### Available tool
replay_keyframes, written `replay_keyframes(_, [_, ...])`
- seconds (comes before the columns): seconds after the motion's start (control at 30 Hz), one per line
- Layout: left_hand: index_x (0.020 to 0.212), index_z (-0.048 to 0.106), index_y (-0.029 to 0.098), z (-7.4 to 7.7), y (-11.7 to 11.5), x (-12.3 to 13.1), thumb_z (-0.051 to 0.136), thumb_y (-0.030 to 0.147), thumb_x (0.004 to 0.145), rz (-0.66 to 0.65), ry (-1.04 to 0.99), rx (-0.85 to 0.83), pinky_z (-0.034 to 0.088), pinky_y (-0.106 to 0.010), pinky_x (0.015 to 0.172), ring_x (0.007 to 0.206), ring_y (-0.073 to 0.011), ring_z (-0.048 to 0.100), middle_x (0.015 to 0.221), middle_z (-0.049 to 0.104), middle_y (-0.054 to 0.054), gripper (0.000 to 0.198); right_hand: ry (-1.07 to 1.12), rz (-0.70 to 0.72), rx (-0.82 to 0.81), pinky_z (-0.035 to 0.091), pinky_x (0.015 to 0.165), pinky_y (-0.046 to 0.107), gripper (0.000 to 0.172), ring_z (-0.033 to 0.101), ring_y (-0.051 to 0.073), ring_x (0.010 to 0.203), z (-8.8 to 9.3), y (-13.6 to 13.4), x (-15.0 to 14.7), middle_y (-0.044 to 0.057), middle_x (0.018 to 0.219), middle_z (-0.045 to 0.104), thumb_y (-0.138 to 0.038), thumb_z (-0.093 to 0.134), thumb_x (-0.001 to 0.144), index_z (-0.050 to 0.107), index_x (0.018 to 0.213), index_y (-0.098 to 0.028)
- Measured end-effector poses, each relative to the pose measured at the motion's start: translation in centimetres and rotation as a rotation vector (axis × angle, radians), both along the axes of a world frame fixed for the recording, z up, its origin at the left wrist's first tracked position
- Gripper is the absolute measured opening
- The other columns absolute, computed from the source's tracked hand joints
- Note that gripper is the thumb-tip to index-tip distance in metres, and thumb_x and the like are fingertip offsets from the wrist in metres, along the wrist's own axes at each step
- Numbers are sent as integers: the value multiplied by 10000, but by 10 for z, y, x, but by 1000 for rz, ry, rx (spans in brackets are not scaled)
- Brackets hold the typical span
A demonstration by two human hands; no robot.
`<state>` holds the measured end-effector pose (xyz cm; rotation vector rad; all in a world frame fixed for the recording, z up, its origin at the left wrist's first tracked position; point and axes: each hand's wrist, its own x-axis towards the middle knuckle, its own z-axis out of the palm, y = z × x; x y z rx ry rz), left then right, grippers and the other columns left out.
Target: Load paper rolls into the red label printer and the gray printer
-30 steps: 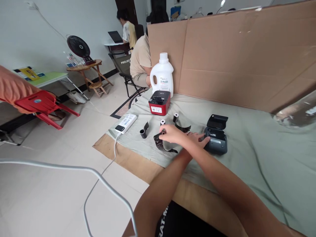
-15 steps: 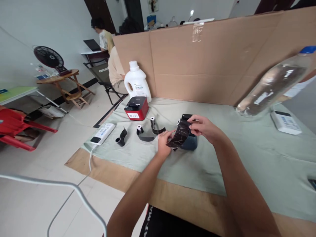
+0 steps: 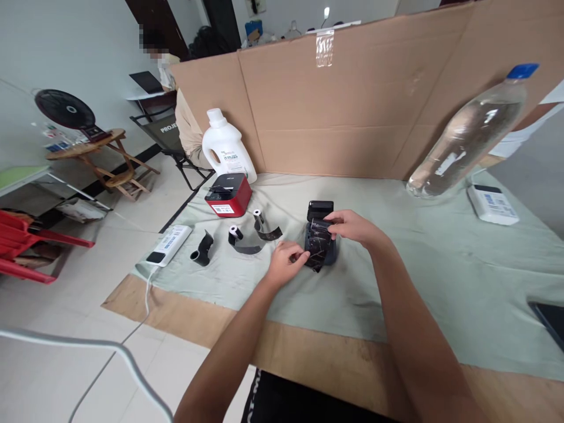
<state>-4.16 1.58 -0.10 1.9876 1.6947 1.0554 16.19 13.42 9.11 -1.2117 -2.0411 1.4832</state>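
A black roll with thin pale lines (image 3: 319,239), its loose strip hanging toward me, sits in or over a small dark-blue device (image 3: 332,254) with a raised black lid (image 3: 320,209). My right hand (image 3: 352,227) pinches the roll's upper right end. At the strip's lower left edge, my left hand (image 3: 286,262) has its fingers curled in, the tips against the strip. To the left lie three more partly unrolled dark rolls: one black (image 3: 202,251), one with a grey strip (image 3: 242,244) and one with a black strip (image 3: 265,229).
A red-and-black device (image 3: 229,195) stands before a white jug (image 3: 229,147). White power boxes (image 3: 170,244) (image 3: 492,204) lie at both sides. A large clear bottle (image 3: 471,141) leans on the cardboard wall (image 3: 326,117). A phone-like dark slab (image 3: 549,320) lies right. One person sits behind.
The black roll has moved down onto the dark-blue device, its strip now hanging straighter. My left hand's fingers have curled in at the strip's edge. The view has shifted slightly right.
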Motion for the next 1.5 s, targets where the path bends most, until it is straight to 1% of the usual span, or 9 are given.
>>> replay_keyframes(0.2, [649, 590, 202, -2, 0, 2, 540, 390, 968, -46, 65, -38, 421, -318, 845, 691, -130, 575, 677, 630, 21, 373, -194, -49, 147, 470, 678, 257, 266, 654, 181, 682, -13, 6, -5, 14, 668, 696, -124, 581, 737, 765, 927, -155])
replay_keyframes(0.43, [650, 580, 196, -2, -2, 3, 578, 367, 951, -56, 84, -19, 389, -308, 802, 664, -115, 555, 653, 599, 39, 346, -348, -70, 414, 486, 949, 303, 357, 670, 262, 1102, -27, 8, -15, 111, 1187, 739, -64, 613, 755, 781, 1054, -162])
replay_keyframes(0.6, [694, 583, 205, -3, -1, 4, 581, 363, 949, -46, 119, -26, 394, -305, 793, 670, -119, 553, 679, 602, 42, 300, -503, -101, 483, 464, 982, 322, 424, 640, 271, 1154, -37, 0, -25, 156, 1294, 639, -37, 563, 786, 719, 1165, -147])
replay_keyframes(0.77, [1022, 658, 225, 3, -5, 2, 614, 343, 917, -64, 170, 42, 430, -324, 869, 853, -171, 608, 913, 661, -9, 164, -509, -278, 530, 487, 899, 354, 308, 662, 262, 999, -32, -7, -32, 141, 1233, 583, -164, 546, 868, 660, 1153, -188])
replay_keyframes(0.87, [1361, 579, 278, 10, -8, 1, 697, 396, 865, -170, 274, 36, 430, -357, 971, 1072, -227, 584, 1153, 623, -57, 523, -347, -449, 648, 479, 950, 386, 371, 619, 285, 1111, -32, 0, -31, 181, 1348, 527, -243, 507, 924, 573, 1279, -154])
replay_keyframes(0.93, [1465, 515, 333, 11, -8, 0, 715, 407, 860, -222, 375, 34, 426, -371, 985, 1108, -243, 555, 1182, 585, -62, 641, -238, -433, 684, 461, 999, 400, 439, 585, 287, 1173, -36, 7, -29, 202, 1419, 502, -265, 484, 948, 511, 1363, -127])
replay_keyframes(1.1, [1413, 594, 367, 7, -4, -2, 491, 292, 1018, -227, 502, 66, 416, -335, 875, 946, -196, 588, 1014, 617, -47, 415, -137, -328, 546, 483, 933, 351, 276, 611, 220, 978, -36, 15, -17, 123, 1203, 632, -228, 523, 911, 606, 1164, -157])
replay_keyframes(1.3, [1370, 640, 348, 6, -5, -7, 441, 277, 1041, -344, 456, 32, 429, -300, 817, 771, -163, 620, 841, 674, -10, 391, -294, 27, 345, 468, 912, 297, 121, 597, 173, 924, -19, 4, -2, 72, 1136, 563, -180, 641, 836, 679, 950, -194])
replay_keyframes(1.5, [1335, 669, 347, 6, -7, -9, 523, 212, 978, -378, 448, 47, 442, -277, 738, 731, -156, 639, 800, 690, 5, 408, -430, -103, 258, 448, 995, 320, 301, 595, 203, 1060, -24, -4, -15, 103, 1291, 471, -220, 571, 925, 580, 1226, -225])
